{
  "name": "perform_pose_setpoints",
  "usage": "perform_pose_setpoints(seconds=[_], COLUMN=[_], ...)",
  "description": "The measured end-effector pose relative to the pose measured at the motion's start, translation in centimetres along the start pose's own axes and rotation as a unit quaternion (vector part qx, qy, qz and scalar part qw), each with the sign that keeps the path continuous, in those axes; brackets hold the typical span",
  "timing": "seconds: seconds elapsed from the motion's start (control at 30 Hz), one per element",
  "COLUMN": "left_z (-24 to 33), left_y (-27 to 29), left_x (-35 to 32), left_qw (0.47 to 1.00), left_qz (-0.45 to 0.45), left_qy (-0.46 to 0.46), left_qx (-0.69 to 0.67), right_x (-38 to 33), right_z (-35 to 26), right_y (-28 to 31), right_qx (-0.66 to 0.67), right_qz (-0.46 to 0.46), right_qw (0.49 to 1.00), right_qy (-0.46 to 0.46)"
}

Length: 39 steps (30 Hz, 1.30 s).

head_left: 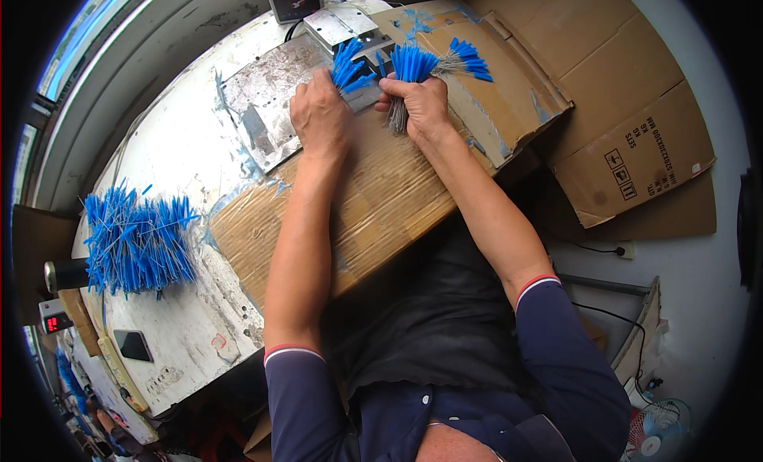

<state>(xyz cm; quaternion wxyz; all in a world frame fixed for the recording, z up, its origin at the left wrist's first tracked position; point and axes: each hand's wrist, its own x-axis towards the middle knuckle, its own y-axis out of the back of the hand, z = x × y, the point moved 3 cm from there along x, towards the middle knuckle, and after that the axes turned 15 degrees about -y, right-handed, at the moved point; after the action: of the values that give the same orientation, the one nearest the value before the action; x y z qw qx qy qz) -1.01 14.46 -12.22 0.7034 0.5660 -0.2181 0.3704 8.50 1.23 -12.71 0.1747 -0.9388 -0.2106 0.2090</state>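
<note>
In my right hand (421, 104) is a bunch of thin wires with blue tips (412, 63). Its blue ends point away from me, and the bare wires stick out below my fingers. My left hand (322, 116) is closed at the base of a smaller fanned bunch of blue-tipped wires (347, 67), beside a metal block (338, 25); its fingertips are partly hidden. Just right of my right hand, another blue-tipped bunch (467, 59) lies on the cardboard. A large heap of the same pieces (139, 239) is at the left of the table.
A brown cardboard sheet (381, 215) covers the near table edge beside a worn metal plate (270, 88). At the back stands a box with a red display (294, 1). A phone (133, 345) lies at lower left. Large cartons (636, 160) lean at right.
</note>
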Motion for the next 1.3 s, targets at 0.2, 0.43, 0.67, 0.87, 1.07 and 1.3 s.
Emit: perform_pose_setpoints(seconds=[0.2, 0.43, 0.67, 0.87, 1.07, 1.3], left_z=[0.5, 0.3, -1.2, -1.4, -0.5, -0.5], left_y=[0.1, -0.5, -0.2, 0.0, 0.5, -0.2], left_x=[0.0, -0.2, -0.4, -0.4, 0.1, -0.3], left_qw=[1.0, 0.998, 0.994, 0.992, 0.997, 0.997], left_qz=[-0.009, -0.049, 0.005, 0.046, 0.057, -0.028], left_qy=[-0.028, -0.049, 0.105, 0.106, 0.054, 0.055], left_qx=[0.004, 0.01, -0.037, -0.042, -0.001, -0.048], right_x=[-0.5, 0.0, 1.1, 1.8, 2.2, 0.9], right_z=[-0.3, -0.5, -0.7, -0.7, -0.4, -0.3], right_y=[0.7, 0.7, -0.5, -1.0, -0.9, -0.6], right_qx=[-0.003, -0.092, -0.15, -0.191, -0.141, 0.043], right_qz=[-0.028, 0.004, 0.054, 0.093, 0.087, 0.025], right_qw=[0.999, 0.995, 0.987, 0.977, 0.986, 0.997], right_qy=[-0.023, -0.05, -0.006, -0.011, -0.023, -0.066])
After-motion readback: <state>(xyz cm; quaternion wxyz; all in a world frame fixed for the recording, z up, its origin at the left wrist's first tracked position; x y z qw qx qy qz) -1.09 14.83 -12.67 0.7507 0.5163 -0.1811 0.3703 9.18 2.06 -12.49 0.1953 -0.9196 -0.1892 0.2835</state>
